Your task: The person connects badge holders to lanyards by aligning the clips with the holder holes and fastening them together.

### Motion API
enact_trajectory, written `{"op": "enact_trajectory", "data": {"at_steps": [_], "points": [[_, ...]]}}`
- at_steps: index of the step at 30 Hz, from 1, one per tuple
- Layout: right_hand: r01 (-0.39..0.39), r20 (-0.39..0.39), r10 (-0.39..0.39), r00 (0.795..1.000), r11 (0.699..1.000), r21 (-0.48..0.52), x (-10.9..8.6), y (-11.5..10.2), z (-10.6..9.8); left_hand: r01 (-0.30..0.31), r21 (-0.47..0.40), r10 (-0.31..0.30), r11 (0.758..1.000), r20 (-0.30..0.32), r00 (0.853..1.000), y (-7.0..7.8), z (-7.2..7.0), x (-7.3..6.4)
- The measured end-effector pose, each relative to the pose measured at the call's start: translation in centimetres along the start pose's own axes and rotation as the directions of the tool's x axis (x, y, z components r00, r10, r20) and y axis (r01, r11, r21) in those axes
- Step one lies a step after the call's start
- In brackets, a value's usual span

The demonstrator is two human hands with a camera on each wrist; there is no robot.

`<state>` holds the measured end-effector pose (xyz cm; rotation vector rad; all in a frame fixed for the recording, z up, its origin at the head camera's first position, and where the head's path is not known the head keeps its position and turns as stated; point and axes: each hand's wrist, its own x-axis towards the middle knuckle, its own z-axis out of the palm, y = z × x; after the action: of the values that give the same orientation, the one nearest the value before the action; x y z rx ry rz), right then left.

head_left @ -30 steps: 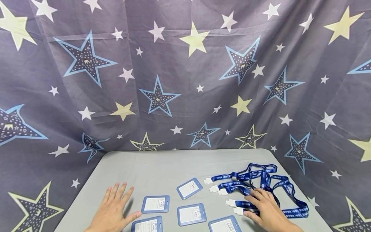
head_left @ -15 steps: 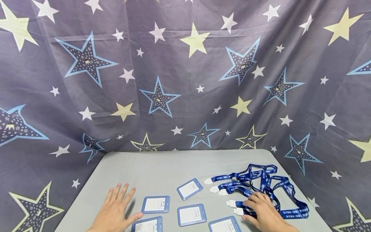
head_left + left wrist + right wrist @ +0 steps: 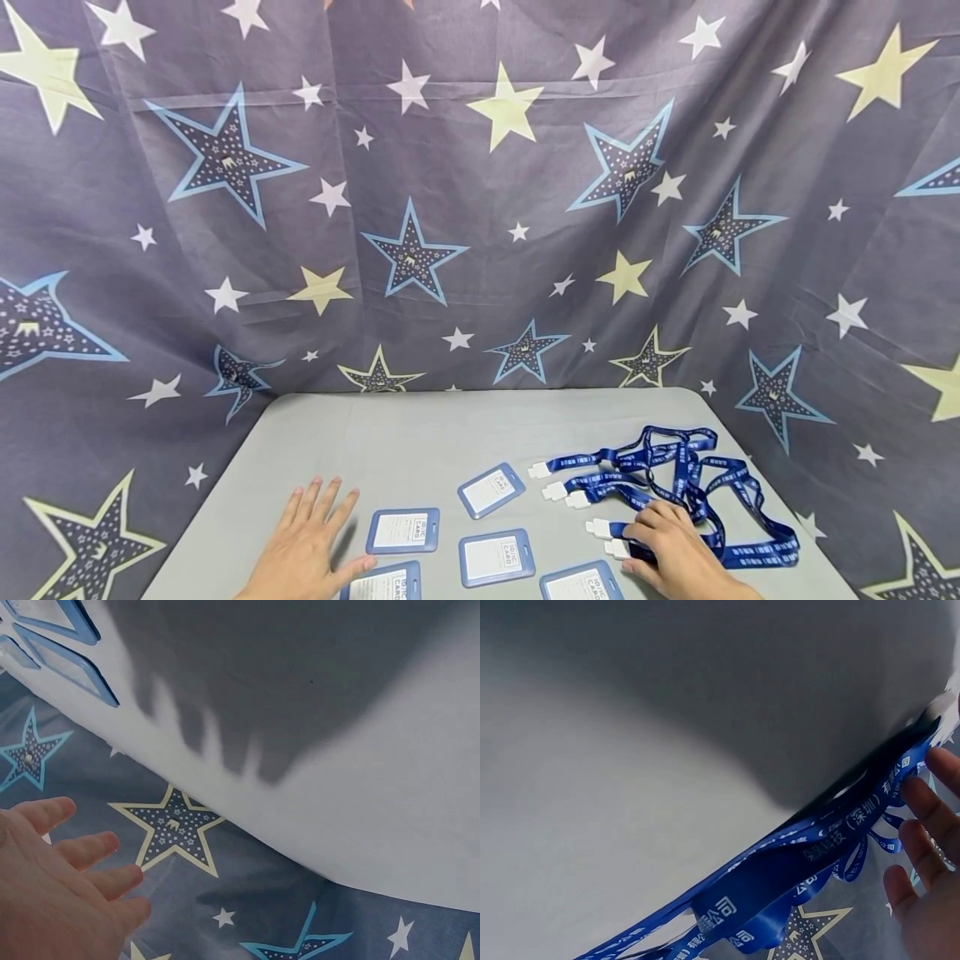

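My left hand (image 3: 300, 546) hovers near the left part of the table, fingers spread, holding nothing. In the left wrist view its fingers (image 3: 116, 881) look straight, and a hand-shaped shadow falls on the tabletop. Just right of it lie blue-framed card holders, one (image 3: 403, 531) near the thumb and another (image 3: 386, 583) partly cut off by the frame's bottom. My right hand (image 3: 675, 554) is over a bunch of blue lanyards (image 3: 686, 467), fingertips at the straps behind a white buckle (image 3: 617, 548). In the right wrist view its loosely bent fingers lie beside a printed strap (image 3: 855, 817); contact is unclear.
More card holders lie mid-table: one tilted (image 3: 491, 490), one below it (image 3: 497, 557) and one at the front (image 3: 582, 582). Several white buckles (image 3: 555, 491) point left. A star-patterned curtain (image 3: 465, 208) surrounds the grey table (image 3: 420, 433) at the back and sides.
My right hand has shifted slightly left and down toward the strap ends, its fingers drawn in a little. My left hand has drifted slightly right. The card holders and lanyards lie essentially as before.
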<state>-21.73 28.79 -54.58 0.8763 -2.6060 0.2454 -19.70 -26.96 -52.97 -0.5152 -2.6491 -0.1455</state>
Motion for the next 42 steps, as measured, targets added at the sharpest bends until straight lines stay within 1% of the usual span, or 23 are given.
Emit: {"op": "enact_trajectory", "data": {"at_steps": [3, 6, 9, 15, 18, 21, 26, 28, 36, 39, 42], "points": [[-0.031, 0.047, 0.03, 0.998, 0.999, 0.015, 0.1, -0.1, 0.0, 0.005, -0.013, -0.005, 1.0, 0.009, 1.0, 0.3, -0.1, 0.1], [-0.041, 0.065, 0.04, 0.997, 0.999, 0.016, 0.1, -0.2, 0.2, 0.013, -0.027, -0.012, 1.0, 0.036, 0.999, 0.5, -0.1, 0.1], [-0.031, 0.052, 0.031, 0.998, 0.999, 0.007, 0.1, -0.3, 0.4, 0.025, -0.034, -0.022, 0.999, 0.06, 0.998, 0.7, 0.0, 0.2], [-0.015, 0.006, 0.015, 1.0, 1.0, -0.008, 0.1, -0.3, 0.7, 0.031, -0.042, -0.028, 0.999, 0.076, 0.997, 0.9, 0.0, 0.3], [0.006, -0.037, -0.007, 0.999, 1.0, -0.02, 0.2, -0.2, 1.0, 0.02, -0.046, -0.017, 0.999, 0.069, 0.997, 1.0, 0.0, 0.3], [0.019, -0.065, -0.02, 0.998, 0.999, -0.025, 0.2, -0.2, 1.2, 0.006, -0.042, -0.004, 0.999, 0.058, 0.998, 1.1, 0.0, 0.3], [0.023, -0.079, -0.024, 0.997, 1.0, -0.022, 0.2, -0.3, 1.3, -0.024, -0.025, 0.025, 0.999, 0.02, 0.999, 1.5, 0.3, 0.4], [0.02, -0.083, -0.021, 0.996, 1.0, -0.019, 0.2, -0.3, 1.3, -0.031, -0.023, 0.032, 0.999, 0.015, 0.999, 1.6, 0.4, 0.5], [0.039, -0.114, -0.039, 0.993, 0.999, -0.002, 0.0, -0.3, 1.1, -0.027, -0.056, 0.031, 0.998, 0.062, 0.998, 2.6, 0.7, 0.7], [0.055, -0.136, -0.055, 0.989, 0.998, -0.001, 0.0, -0.3, 1.1, -0.042, -0.061, 0.045, 0.997, 0.056, 0.997, 3.0, 0.9, 0.8], [0.064, -0.149, -0.064, 0.987, 0.998, -0.008, 0.0, -0.3, 1.0, -0.069, -0.046, 0.071, 0.997, 0.041, 0.997, 3.5, 1.1, 0.9]]}}
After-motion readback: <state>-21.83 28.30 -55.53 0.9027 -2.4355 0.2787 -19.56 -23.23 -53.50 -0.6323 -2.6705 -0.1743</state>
